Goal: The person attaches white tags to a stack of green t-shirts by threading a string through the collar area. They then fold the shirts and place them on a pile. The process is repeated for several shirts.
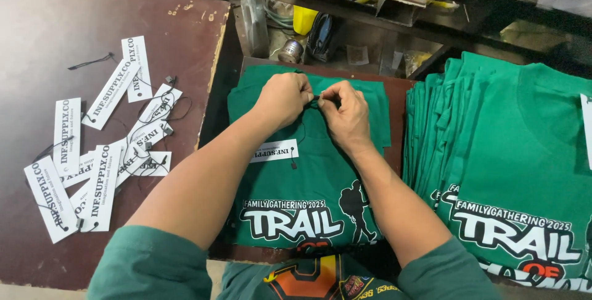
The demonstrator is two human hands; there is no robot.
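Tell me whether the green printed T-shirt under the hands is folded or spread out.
Folded: the green printed T-shirt lies as a compact rectangle, sleeves tucked away, only its chest print showing. Both hands pinch at its collar.

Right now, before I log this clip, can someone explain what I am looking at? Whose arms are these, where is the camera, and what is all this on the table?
There is no machine here. The one picture comes from a camera worn on a person's head, looking down at their own two bare arms in green sleeves.

The left hand and the right hand meet at the collar of a folded green T-shirt with a white and black print. Together they pinch a thin black string; each grip is closed on it. A white paper tag lies on the shirt by the left wrist, and seems to hang from that string.

To the left, on the dark brown table, lies a loose heap of the same white tags with black strings. To the right sits a stack of matching green T-shirts. Behind is a cluttered shelf of tools.
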